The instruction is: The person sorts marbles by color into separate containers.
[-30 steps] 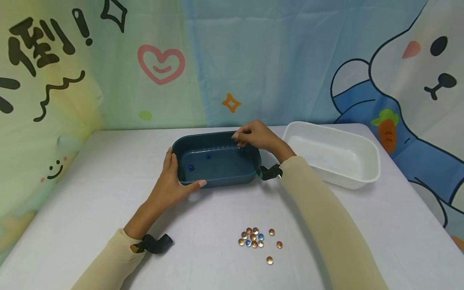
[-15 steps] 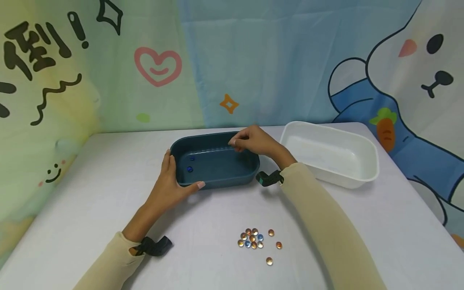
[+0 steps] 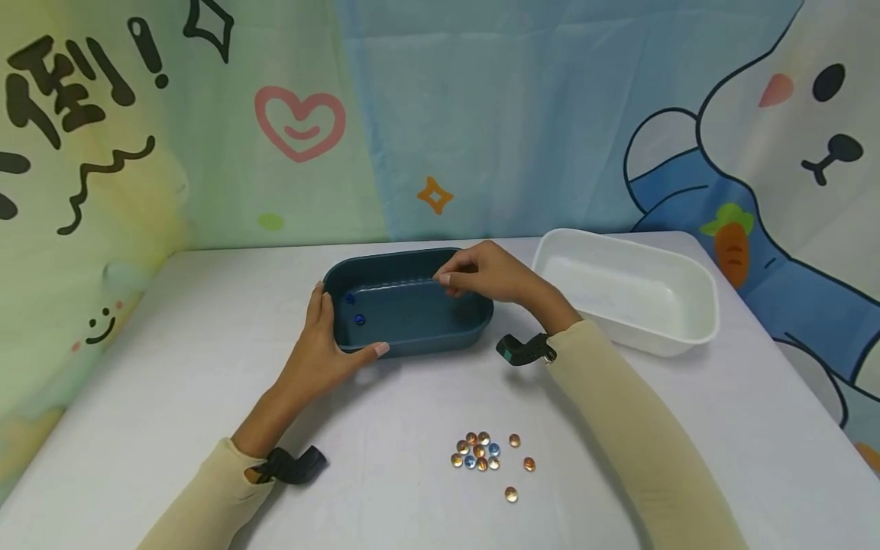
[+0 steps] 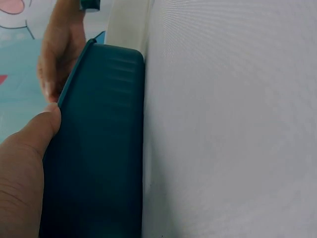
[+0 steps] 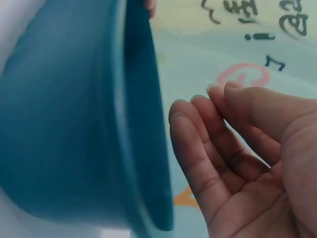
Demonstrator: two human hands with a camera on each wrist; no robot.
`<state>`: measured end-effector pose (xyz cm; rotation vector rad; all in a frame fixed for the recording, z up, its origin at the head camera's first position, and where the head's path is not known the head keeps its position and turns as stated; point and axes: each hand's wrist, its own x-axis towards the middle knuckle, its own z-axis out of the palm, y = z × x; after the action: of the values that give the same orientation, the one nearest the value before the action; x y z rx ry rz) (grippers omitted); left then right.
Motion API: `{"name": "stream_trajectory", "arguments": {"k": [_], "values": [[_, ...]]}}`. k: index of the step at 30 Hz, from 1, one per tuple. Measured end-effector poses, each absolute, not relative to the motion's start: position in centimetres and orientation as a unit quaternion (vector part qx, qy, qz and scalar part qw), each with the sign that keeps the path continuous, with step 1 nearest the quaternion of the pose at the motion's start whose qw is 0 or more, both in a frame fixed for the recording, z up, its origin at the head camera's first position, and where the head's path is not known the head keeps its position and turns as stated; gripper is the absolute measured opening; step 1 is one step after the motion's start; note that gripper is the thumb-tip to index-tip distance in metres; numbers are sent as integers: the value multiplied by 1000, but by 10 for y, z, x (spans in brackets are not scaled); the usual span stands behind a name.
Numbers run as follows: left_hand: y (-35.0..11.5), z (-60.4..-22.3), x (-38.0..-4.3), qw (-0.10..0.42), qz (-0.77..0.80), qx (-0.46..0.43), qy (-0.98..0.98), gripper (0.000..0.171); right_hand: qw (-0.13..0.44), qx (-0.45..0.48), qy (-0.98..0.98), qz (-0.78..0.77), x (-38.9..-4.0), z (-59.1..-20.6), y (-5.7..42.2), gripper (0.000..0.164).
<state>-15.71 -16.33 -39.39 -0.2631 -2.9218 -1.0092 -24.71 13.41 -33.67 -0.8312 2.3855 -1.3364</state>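
The left hand [image 3: 318,336] holds the left end of a dark teal tub [image 3: 412,349], its thumb on the front rim and its fingers along the left side. Inside, towards the left, lie two dark blue marbles [image 3: 360,319]. Over the right part of this tub hovers the right hand [image 3: 484,271]. In the right wrist view its thumb tip comes close to the index fingertip, the other fingers are loosely bent, and nothing shows between them. Nearer the person, several amber and light blue glass marbles [image 3: 479,451] lie on the white table, most of them in a cluster.
A white tub [image 3: 626,286] stands to the right of the teal one, behind the right forearm. Three amber marbles [image 3: 528,464] lie apart from the cluster on its right. A printed cloth backdrop [image 3: 481,114] hangs behind the table.
One dark blue marble in the teal tub has rolled left, towards the other one. The right forearm has shifted slightly right and nearer the person. The left hand keeps its place.
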Motion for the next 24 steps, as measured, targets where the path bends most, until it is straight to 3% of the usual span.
{"name": "stream_trajectory", "arguments": {"k": [7, 24], "values": [[-163, -393, -156, 19, -327, -81, -941, 128, 122, -332, 812, -464, -225, -325, 135, 18], [-163, -395, -157, 23, -326, -80, -941, 128, 142, -397, 787, -450, -177, -323, 144, 15]]}}
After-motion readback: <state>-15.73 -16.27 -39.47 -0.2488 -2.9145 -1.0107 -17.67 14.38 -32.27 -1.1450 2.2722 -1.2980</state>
